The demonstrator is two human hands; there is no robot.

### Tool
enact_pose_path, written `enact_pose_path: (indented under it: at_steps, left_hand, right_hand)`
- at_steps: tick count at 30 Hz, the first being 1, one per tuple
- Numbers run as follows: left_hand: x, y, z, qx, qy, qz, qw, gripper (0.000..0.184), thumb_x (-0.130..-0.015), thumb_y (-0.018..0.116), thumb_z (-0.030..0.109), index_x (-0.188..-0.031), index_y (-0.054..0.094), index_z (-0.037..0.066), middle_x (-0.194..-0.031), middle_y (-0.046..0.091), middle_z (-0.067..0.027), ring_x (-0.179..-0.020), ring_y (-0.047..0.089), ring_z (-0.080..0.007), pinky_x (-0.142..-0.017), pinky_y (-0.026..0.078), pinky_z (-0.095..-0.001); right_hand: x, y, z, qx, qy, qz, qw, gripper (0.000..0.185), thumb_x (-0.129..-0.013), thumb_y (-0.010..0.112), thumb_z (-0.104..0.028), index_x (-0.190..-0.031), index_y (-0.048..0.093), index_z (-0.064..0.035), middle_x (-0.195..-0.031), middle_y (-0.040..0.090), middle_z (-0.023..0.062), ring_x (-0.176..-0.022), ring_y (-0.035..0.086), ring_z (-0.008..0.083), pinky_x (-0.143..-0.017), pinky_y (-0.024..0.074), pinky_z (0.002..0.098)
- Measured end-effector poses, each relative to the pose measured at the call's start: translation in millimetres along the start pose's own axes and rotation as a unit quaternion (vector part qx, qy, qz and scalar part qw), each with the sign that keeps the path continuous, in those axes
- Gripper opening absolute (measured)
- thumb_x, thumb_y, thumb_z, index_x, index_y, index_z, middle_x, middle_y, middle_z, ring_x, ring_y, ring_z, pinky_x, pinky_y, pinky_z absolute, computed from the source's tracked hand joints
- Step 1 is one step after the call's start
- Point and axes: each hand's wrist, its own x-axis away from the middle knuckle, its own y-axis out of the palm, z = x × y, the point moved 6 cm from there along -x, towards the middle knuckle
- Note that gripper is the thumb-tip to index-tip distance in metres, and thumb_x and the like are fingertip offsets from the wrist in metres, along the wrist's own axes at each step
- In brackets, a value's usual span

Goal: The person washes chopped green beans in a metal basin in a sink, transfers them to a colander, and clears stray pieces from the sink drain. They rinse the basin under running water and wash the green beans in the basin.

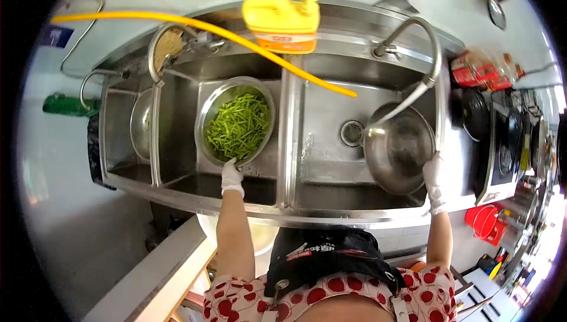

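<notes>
Grasping near rim of steel bowl with left hand, likely steadying cut green stems in middle sink; clutching edge of metal basin with right hand, apparently bracing it under faucet.

- A round, silver-coloured metal bowl lies just beyond the white-gloved left hand, whose fingers touch its near rim; it sits mouth up.
- Bright green, thin, short-cut vegetable stems lie heaped loosely inside that bowl.
- A second round, shiny, greyish metal bowl lies just left of the white-gloved right hand, its rim at the fingers.
</notes>
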Motion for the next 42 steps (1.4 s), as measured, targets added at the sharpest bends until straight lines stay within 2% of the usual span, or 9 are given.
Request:
enact_pose_path:
  at_steps: [2, 5, 9, 13, 15, 20, 32, 37, 42]
  left_hand:
    - [-48, -22, 12, -0.148, 0.09, -0.016, 0.985, 0.02, -0.085, 0.056, 0.014, -0.101, 0.059, 0.001, -0.081, 0.057, -0.0074, -0.061, 0.05, -0.0213, -0.058, 0.046, -0.0373]
    - [1, -17, 37, -0.59, 0.419, -0.024, 0.69, 0.02, -0.09, 0.049, 0.013, -0.098, 0.058, -0.004, -0.088, 0.063, -0.0132, -0.055, 0.046, -0.015, -0.047, 0.04, -0.0241]
    - [79, -45, 56, -0.568, 0.407, 0.01, 0.715, 0.031, -0.077, 0.058, 0.005, -0.106, 0.062, -0.005, -0.092, 0.065, -0.0235, -0.087, 0.064, -0.0348, -0.078, 0.049, -0.0364]
    - [205, -49, 75, -0.584, 0.401, 0.044, 0.705, 0.036, -0.076, 0.055, -0.004, -0.111, 0.058, -0.007, -0.101, 0.064, -0.0213, -0.093, 0.063, -0.0289, -0.082, 0.048, -0.0331]
    - [219, -81, 64, -0.471, 0.427, 0.012, 0.771, 0.035, -0.077, 0.056, -0.005, -0.112, 0.057, -0.008, -0.103, 0.063, -0.0209, -0.093, 0.062, -0.0248, -0.081, 0.048, -0.0311]
    - [284, -94, 49, -0.102, 0.179, -0.028, 0.978, 0.019, -0.084, 0.058, 0.009, -0.099, 0.06, -0.003, -0.09, 0.06, -0.0055, -0.078, 0.058, -0.0152, -0.07, 0.048, -0.028]
    - [357, 47, 13, -0.269, 0.12, -0.124, 0.947, 0.019, -0.073, 0.066, 0.0, -0.088, 0.058, -0.008, -0.076, 0.056, -0.0048, -0.066, 0.055, -0.0154, -0.06, 0.044, -0.0298]
    - [344, 133, -43, -0.314, 0.008, -0.236, 0.92, 0.024, -0.077, 0.065, 0.007, -0.096, 0.056, -0.006, -0.082, 0.058, -0.0067, -0.071, 0.056, -0.0169, -0.062, 0.045, -0.0311]
    - [279, 197, -118, -0.266, -0.03, -0.232, 0.935, 0.021, -0.079, 0.065, 0.009, -0.099, 0.059, 0.003, -0.092, 0.062, -0.0047, -0.077, 0.058, -0.0176, -0.06, 0.044, -0.0289]
  right_hand:
    - [1, -17, -17, -0.009, 0.061, -0.048, 0.997, 0.025, -0.075, 0.049, 0.0, -0.098, 0.057, 0.0063, -0.08, 0.063, 0.0275, -0.078, 0.065, 0.0402, -0.07, 0.0525, 0.042]
    - [4, -24, -19, -0.023, 0.067, -0.037, 0.997, 0.025, -0.075, 0.052, -0.003, -0.097, 0.06, 0.0048, -0.077, 0.064, 0.026, -0.075, 0.065, 0.0388, -0.069, 0.0528, 0.0411]
    - [5, -22, -20, -0.011, 0.018, 0.003, 1.0, 0.026, -0.076, 0.052, -0.003, -0.1, 0.057, 0.0028, -0.075, 0.064, 0.0237, -0.068, 0.065, 0.0383, -0.062, 0.0531, 0.0427]
    - [-3, -1, -20, -0.079, 0.028, -0.016, 0.996, 0.016, -0.079, 0.049, -0.005, -0.093, 0.054, 0.0019, -0.078, 0.063, 0.0256, -0.072, 0.064, 0.0406, -0.065, 0.0524, 0.046]
    - [-8, 23, -16, -0.145, 0.106, -0.158, 0.971, 0.034, -0.079, 0.051, -0.015, -0.108, 0.055, 0.0022, -0.097, 0.062, 0.0286, -0.094, 0.059, 0.045, -0.08, 0.048, 0.0468]
    - [2, 131, -15, -0.404, 0.237, -0.272, 0.841, 0.028, -0.082, 0.056, -0.016, -0.104, 0.059, 0.0011, -0.09, 0.065, 0.0189, -0.083, 0.065, 0.0348, -0.071, 0.0517, 0.0403]
    - [20, 212, -2, -0.346, 0.175, -0.306, 0.87, 0.034, -0.086, 0.057, -0.028, -0.103, 0.064, 0.0011, -0.09, 0.068, 0.0145, -0.084, 0.065, 0.0234, -0.072, 0.0506, 0.0334]
    - [37, 42, 9, -0.744, 0.202, -0.283, 0.57, 0.042, -0.095, 0.05, -0.033, -0.111, 0.057, 0.0048, -0.103, 0.063, 0.0137, -0.088, 0.062, 0.0221, -0.079, 0.0504, 0.0332]
    - [40, -9, 40, -0.61, 0.114, -0.17, 0.766, 0.039, -0.095, 0.05, -0.029, -0.115, 0.056, 0.0045, -0.104, 0.064, 0.0141, -0.091, 0.062, 0.0214, -0.078, 0.0508, 0.0305]
